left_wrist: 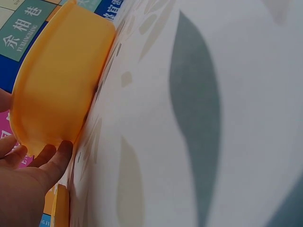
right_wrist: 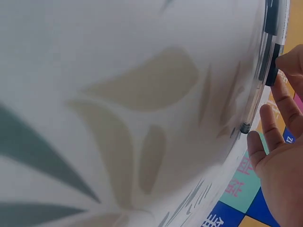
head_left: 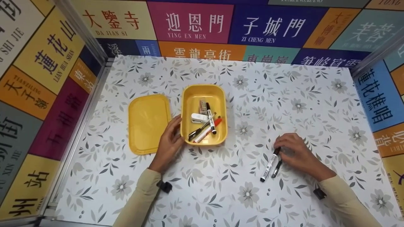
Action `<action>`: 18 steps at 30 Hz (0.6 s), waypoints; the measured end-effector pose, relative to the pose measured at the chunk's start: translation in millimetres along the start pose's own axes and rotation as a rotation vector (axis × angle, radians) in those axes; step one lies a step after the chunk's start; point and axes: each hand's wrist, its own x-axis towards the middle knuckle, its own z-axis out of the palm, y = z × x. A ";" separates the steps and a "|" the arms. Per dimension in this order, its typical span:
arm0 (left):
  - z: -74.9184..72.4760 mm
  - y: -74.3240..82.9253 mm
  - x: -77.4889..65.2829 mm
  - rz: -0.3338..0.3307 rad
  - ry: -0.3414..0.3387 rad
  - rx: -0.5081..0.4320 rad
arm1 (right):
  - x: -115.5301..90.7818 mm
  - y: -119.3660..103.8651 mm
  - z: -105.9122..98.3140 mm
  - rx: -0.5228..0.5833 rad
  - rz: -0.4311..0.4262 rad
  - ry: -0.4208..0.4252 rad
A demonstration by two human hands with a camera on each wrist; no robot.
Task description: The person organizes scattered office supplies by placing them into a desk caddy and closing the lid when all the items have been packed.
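My left hand (head_left: 170,142) holds the near left corner of an open yellow plastic box (head_left: 204,89), fingers on the outer wall. Inside lie a small white stapler (head_left: 199,118), a red-capped marker (head_left: 206,130), a short black-and-white marker (head_left: 211,123), a dark pen (head_left: 196,133) and a small pinkish block-like item (head_left: 202,106). Over at the right, my right hand (head_left: 296,154) pinches a whiteboard marker (head_left: 269,167) by its black end between thumb and finger. A clear-barrelled black pen (head_left: 276,169) lies right beside that marker, partly hidden by the hand in the head view.
The yellow lid (head_left: 148,124) lies flat left of the box, close to my left wrist. A white cloth with a leaf and flower print (head_left: 240,201) covers the table. Panels with coloured signs (head_left: 189,23) rise along the back and both sides.
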 end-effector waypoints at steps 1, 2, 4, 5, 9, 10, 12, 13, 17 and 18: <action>-0.1 0.2 -0.2 0.001 -0.001 -0.003 | 0.0 0.8 0.2 -0.001 -0.010 -0.002; -0.3 0.6 -0.3 0.002 -0.002 -0.002 | -0.1 1.1 0.3 -0.003 -0.012 -0.006; -0.4 1.0 -0.2 0.006 -0.004 -0.003 | -0.2 2.2 0.8 -0.008 -0.022 -0.011; -0.5 0.8 -0.2 0.009 -0.005 -0.005 | -0.1 2.8 0.9 -0.009 -0.026 -0.012; -0.4 0.5 0.0 0.012 -0.007 -0.007 | -0.3 3.5 0.4 -0.011 -0.025 -0.017; -0.4 0.3 0.0 0.012 -0.008 -0.008 | -0.4 3.4 0.1 -0.012 -0.022 -0.021; -0.4 0.2 0.0 0.011 -0.009 -0.010 | -0.5 3.1 -0.4 -0.018 -0.015 -0.027; -0.4 0.3 0.1 0.011 -0.009 -0.008 | -0.7 3.1 -0.8 -0.022 -0.012 -0.031; -0.6 -0.3 0.1 0.010 -0.006 -0.004 | -0.2 2.9 -1.5 -0.036 0.000 -0.045; -0.7 -0.4 0.0 0.009 -0.004 0.000 | -0.1 3.0 -1.8 -0.034 0.005 -0.051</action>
